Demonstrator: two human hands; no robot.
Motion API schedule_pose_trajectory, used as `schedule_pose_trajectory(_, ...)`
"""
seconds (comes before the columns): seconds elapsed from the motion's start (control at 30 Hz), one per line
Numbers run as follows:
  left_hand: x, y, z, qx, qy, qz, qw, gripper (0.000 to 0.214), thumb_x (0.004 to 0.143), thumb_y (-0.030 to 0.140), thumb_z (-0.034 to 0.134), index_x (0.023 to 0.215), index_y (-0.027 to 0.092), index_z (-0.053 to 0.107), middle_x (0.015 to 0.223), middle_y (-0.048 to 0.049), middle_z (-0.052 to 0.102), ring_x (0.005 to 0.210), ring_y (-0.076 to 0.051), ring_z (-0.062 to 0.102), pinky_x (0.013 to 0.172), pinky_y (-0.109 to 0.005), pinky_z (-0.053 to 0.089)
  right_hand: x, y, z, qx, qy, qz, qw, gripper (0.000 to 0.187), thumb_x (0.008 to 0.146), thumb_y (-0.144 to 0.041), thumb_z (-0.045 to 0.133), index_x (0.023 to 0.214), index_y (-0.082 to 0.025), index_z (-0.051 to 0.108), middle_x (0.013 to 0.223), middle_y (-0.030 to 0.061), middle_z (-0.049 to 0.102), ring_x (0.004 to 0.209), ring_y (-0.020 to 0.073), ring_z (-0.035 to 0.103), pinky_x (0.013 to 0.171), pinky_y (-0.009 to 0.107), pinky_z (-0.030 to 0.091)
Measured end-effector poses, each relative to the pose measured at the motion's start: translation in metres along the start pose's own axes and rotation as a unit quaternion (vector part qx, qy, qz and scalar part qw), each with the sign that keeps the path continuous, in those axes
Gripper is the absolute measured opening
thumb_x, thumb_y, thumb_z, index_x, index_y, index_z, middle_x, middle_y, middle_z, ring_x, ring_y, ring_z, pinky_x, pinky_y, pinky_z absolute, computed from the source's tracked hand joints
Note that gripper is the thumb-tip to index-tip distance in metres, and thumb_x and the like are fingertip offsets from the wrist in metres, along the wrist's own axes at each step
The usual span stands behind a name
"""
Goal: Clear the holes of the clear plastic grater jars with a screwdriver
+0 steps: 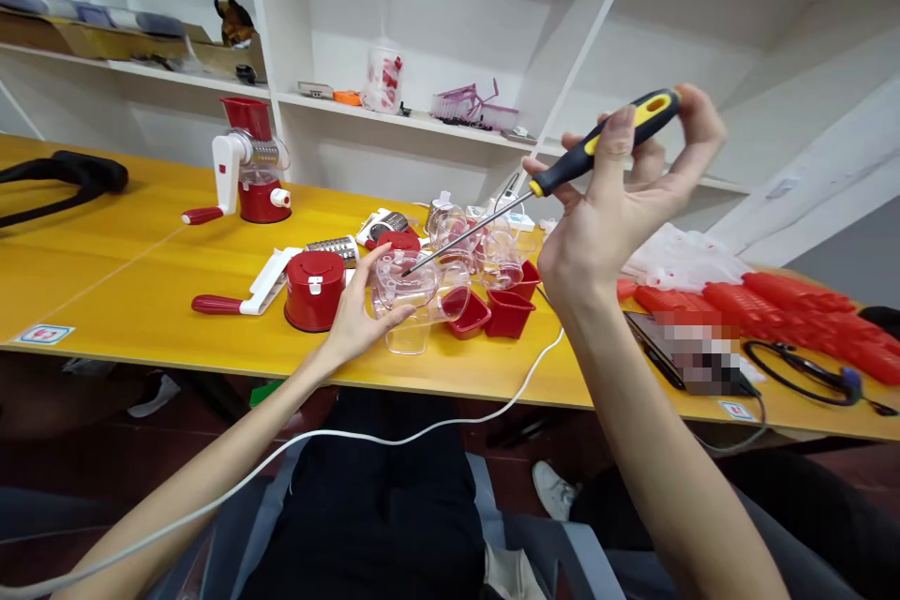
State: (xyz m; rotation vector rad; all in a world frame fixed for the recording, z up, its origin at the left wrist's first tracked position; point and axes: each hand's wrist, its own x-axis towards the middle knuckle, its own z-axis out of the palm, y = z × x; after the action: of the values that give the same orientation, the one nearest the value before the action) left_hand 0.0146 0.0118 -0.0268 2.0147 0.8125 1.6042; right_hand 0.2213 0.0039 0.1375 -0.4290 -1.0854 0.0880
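My right hand (619,159) is raised and closed around the black and yellow handle of a screwdriver (580,155). Its long metal shaft slants down to the left, with the tip at a clear plastic housing (414,286). Whether the tip touches a screw is too small to tell. Around the left side of that housing my left hand (358,314) is curved, thumb in front and fingers behind, steadying it on the yellow table. Just left of this hand stand a red round base (316,291) and a white crank (271,281) with a red handle.
An assembled red and white rotary grater (257,169) stands at the back left. Red hoppers (510,312), more clear housings (501,258) and grater drums (334,249) crowd the middle. Stacked red parts (773,319) lie right. A white cable (422,436) hangs across the table's front edge.
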Motion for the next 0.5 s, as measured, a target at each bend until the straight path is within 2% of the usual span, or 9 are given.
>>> schedule_pose_trajectory(0.13, 0.000, 0.003, 0.003, -0.006, -0.013, 0.015, 1.000, 0.083, 0.077, 0.060, 0.076, 0.146, 0.030, 0.041, 0.148, -0.0134, 0.051, 0.131, -0.034, 0.056, 0.110, -0.056, 0.045, 0.001, 0.012, 0.013, 0.022, 0.012, 0.016, 1.000, 0.038, 0.089, -0.038, 0.059, 0.119, -0.033, 0.036, 0.103, 0.0025, 0.050, 0.084, 0.0171, 0.069, 0.065, 0.039, 0.065)
schedule_pose_trajectory(0.23, 0.002, 0.003, 0.005, -0.009, -0.012, 0.023, 1.000, 0.081, 0.079, 0.060, 0.074, 0.146, 0.029, 0.042, 0.147, -0.0133, 0.052, 0.131, -0.034, 0.056, 0.110, -0.056, 0.045, 0.001, 0.010, 0.023, 0.031, 0.000, 0.014, 0.999, 0.038, 0.087, -0.037, 0.059, 0.118, -0.033, 0.038, 0.104, 0.0018, 0.050, 0.081, 0.0151, 0.067, 0.065, 0.038, 0.064)
schedule_pose_trajectory(0.37, 0.004, 0.001, 0.005, -0.016, -0.021, 0.034, 0.999, 0.079, 0.079, 0.057, 0.076, 0.145, 0.030, 0.042, 0.148, -0.0113, 0.053, 0.134, -0.033, 0.053, 0.111, -0.054, 0.045, 0.004, 0.002, 0.037, -0.001, -0.077, 0.040, 0.996, 0.037, 0.086, -0.042, 0.061, 0.115, -0.038, 0.039, 0.103, -0.0012, 0.056, 0.081, 0.0146, 0.064, 0.068, 0.035, 0.063)
schedule_pose_trajectory(0.5, 0.007, 0.000, 0.001, -0.018, -0.042, 0.022, 0.999, 0.078, 0.077, 0.054, 0.078, 0.142, 0.030, 0.044, 0.144, -0.0103, 0.056, 0.128, -0.032, 0.058, 0.108, -0.052, 0.048, 0.017, 0.008, 0.055, -0.017, -0.157, 0.089, 0.983, 0.038, 0.078, -0.047, 0.068, 0.106, -0.040, 0.043, 0.097, -0.0042, 0.059, 0.077, 0.0164, 0.064, 0.055, 0.032, 0.059)
